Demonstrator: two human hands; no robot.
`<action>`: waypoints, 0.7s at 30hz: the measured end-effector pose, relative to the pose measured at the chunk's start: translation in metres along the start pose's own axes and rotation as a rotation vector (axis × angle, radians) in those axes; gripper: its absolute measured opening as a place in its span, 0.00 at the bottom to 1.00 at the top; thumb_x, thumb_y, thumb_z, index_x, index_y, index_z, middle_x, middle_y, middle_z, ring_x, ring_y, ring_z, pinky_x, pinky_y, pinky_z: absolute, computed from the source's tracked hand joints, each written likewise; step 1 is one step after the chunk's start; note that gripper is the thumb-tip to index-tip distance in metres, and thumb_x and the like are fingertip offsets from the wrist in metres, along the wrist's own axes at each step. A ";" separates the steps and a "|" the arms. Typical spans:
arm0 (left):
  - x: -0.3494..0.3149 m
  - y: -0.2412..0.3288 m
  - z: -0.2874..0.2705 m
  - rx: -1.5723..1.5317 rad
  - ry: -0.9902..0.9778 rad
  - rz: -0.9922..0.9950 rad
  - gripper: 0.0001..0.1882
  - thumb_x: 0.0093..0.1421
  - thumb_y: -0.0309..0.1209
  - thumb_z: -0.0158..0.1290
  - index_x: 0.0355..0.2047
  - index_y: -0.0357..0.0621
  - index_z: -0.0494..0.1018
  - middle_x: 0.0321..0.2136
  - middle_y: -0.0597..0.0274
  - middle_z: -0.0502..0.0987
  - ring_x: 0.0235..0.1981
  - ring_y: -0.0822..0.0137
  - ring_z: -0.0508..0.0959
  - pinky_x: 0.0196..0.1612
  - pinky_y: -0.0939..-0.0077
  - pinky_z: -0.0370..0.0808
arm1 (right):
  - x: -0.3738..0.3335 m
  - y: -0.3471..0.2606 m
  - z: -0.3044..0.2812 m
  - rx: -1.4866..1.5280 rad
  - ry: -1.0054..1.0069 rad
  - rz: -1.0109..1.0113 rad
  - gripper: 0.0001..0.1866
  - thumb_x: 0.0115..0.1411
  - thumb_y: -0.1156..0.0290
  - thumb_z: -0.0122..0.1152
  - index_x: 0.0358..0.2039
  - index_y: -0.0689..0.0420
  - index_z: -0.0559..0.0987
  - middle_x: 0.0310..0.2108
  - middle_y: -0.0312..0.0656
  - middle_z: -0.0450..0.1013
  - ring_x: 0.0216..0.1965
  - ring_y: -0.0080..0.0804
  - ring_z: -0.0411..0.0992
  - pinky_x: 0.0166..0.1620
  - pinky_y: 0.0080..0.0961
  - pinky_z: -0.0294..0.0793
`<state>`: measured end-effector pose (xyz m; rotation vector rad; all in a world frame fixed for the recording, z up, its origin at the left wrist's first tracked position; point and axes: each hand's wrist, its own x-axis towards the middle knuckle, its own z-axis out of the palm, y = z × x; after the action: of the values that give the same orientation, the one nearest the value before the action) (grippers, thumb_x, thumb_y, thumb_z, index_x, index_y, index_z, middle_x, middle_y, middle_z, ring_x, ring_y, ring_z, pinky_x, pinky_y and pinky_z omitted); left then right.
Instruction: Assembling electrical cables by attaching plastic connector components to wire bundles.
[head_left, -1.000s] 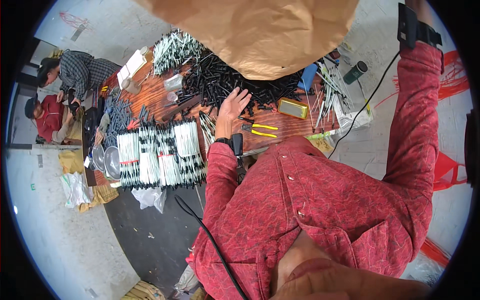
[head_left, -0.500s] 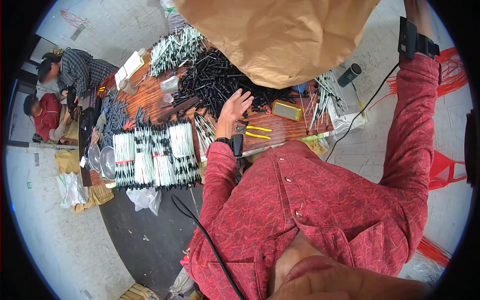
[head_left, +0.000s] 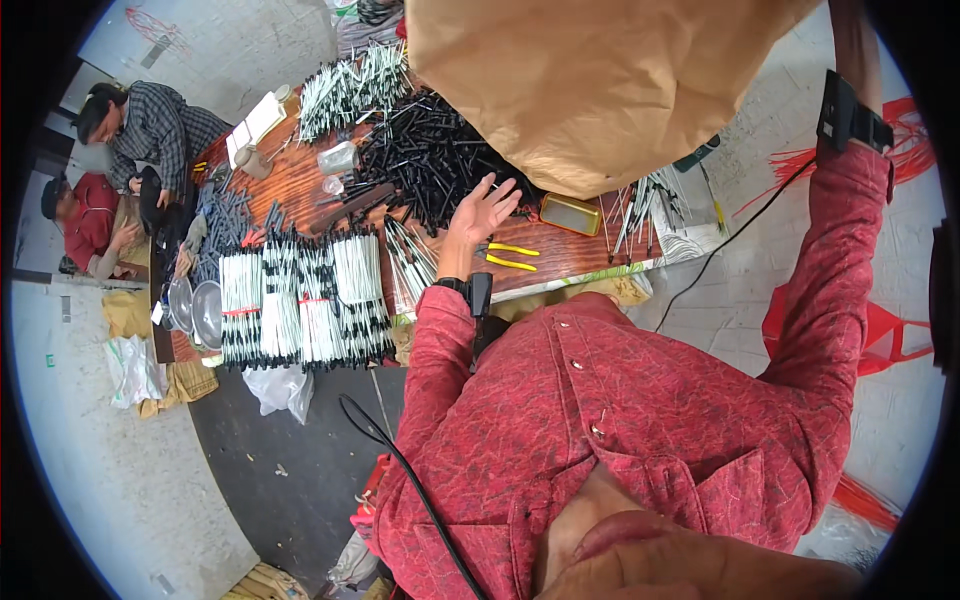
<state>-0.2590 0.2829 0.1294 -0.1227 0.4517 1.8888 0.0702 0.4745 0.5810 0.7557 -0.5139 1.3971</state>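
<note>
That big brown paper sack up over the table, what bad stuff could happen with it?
The brown paper sack hangs tilted over the pile of black pieces, so it might dump its load too fast and scatter pieces off the table. The left hand is spread open right under its mouth and could get hit. The yellow-handled pliers and small yellow tray nearby could get buried.

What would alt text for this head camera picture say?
A person in a red shirt holds a big brown paper sack up over a wooden table, left hand open above a pile of black sticks.
</note>
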 end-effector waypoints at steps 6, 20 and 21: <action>0.022 -0.009 0.024 -0.106 -0.179 -0.153 0.23 0.66 0.37 0.52 0.59 0.48 0.61 0.60 0.45 0.64 0.58 0.44 0.69 0.57 0.55 0.73 | -0.020 -0.015 0.029 0.121 0.037 0.005 0.21 0.60 0.60 0.57 0.49 0.60 0.75 0.40 0.43 0.75 0.38 0.36 0.73 0.43 0.28 0.75; 0.006 -0.060 0.043 -0.153 -0.620 -0.502 0.20 0.69 0.38 0.45 0.54 0.40 0.70 0.56 0.51 0.72 0.51 0.56 0.76 0.53 0.58 0.75 | -0.123 -0.117 0.115 0.299 0.064 -0.146 0.26 0.59 0.54 0.57 0.50 0.60 0.74 0.42 0.45 0.75 0.41 0.38 0.73 0.45 0.30 0.74; 0.008 -0.068 0.033 -0.260 -0.835 -0.491 0.19 0.69 0.38 0.45 0.54 0.38 0.71 0.55 0.51 0.73 0.50 0.57 0.77 0.53 0.58 0.75 | -0.131 -0.130 0.121 0.311 0.063 -0.165 0.26 0.58 0.54 0.57 0.50 0.60 0.74 0.42 0.45 0.75 0.42 0.38 0.73 0.45 0.30 0.74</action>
<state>-0.1950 0.3220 0.1410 0.3498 -0.3696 1.3448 0.1948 0.2963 0.5457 0.9776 -0.1805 1.3560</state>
